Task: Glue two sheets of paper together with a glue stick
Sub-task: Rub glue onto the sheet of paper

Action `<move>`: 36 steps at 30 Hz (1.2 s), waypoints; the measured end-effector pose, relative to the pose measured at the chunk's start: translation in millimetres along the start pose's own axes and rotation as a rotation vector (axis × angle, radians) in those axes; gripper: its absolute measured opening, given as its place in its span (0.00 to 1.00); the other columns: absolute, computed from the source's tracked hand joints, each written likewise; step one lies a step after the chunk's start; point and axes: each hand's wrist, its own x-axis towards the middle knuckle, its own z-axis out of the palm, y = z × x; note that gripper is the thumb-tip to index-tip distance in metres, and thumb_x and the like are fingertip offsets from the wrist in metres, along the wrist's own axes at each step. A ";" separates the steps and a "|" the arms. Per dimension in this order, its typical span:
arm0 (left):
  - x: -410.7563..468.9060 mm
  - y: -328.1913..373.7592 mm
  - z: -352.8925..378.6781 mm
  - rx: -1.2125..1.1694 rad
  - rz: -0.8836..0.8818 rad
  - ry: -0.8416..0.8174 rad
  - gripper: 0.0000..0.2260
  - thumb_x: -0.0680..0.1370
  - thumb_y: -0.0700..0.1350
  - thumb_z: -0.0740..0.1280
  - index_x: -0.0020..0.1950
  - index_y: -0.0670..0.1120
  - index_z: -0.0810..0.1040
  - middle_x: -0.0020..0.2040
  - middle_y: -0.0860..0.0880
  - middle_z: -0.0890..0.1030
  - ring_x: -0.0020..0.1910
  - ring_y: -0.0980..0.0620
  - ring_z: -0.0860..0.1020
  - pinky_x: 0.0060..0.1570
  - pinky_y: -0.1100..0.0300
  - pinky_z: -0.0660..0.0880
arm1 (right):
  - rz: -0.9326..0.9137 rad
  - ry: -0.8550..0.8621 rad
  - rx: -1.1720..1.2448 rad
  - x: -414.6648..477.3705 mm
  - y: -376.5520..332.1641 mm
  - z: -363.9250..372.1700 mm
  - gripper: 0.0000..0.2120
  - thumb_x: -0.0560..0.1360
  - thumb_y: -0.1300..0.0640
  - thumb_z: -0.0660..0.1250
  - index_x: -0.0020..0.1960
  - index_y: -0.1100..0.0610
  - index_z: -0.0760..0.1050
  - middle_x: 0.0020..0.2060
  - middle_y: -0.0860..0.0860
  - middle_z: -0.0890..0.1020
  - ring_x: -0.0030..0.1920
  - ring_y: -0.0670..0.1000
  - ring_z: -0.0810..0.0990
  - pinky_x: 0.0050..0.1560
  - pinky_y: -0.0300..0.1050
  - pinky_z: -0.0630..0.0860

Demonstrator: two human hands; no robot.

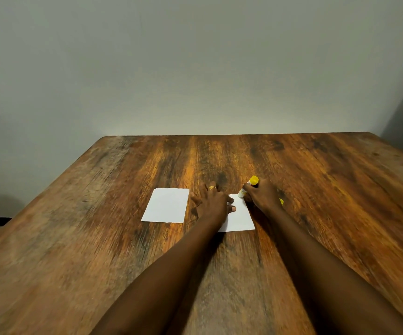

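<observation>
While left hand (211,201) presses flat on white rectangular sheet (240,217), right hand (263,195) grips cylindrical glue stick (251,182).

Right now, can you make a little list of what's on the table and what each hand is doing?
table: brown wood
left paper: white, flat, nothing touching it
right paper: white, flat, partly under the left hand
left hand: fingers spread, presses the right paper down
right hand: holds the glue stick
glue stick: tilted, tip on the right paper's far edge
yellow bit: beside the right hand, maybe the cap
papers: apart, not joined yet
</observation>
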 end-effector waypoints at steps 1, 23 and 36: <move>0.3 0.4 -0.5 0.002 -0.001 -0.006 0.16 0.76 0.54 0.65 0.63 0.55 0.77 0.72 0.45 0.66 0.74 0.39 0.51 0.67 0.36 0.51 | -0.004 -0.003 -0.007 -0.1 -0.6 -0.7 0.10 0.75 0.59 0.65 0.41 0.67 0.78 0.40 0.63 0.82 0.41 0.61 0.80 0.45 0.54 0.77; -4.4 7.7 -1.6 0.057 0.041 -0.001 0.15 0.77 0.50 0.65 0.62 0.51 0.77 0.75 0.44 0.58 0.75 0.38 0.47 0.68 0.34 0.46 | -0.030 0.017 -0.092 -21.7 2.9 -7.9 0.11 0.74 0.57 0.66 0.41 0.66 0.78 0.31 0.54 0.78 0.32 0.51 0.74 0.30 0.40 0.66; -5.8 9.3 -4.6 0.024 0.068 0.031 0.11 0.77 0.47 0.65 0.59 0.53 0.80 0.71 0.45 0.62 0.72 0.38 0.51 0.64 0.42 0.54 | -0.047 -0.032 -0.042 -9.2 -9.1 -5.8 0.10 0.73 0.60 0.65 0.41 0.68 0.78 0.38 0.64 0.82 0.40 0.63 0.79 0.43 0.56 0.77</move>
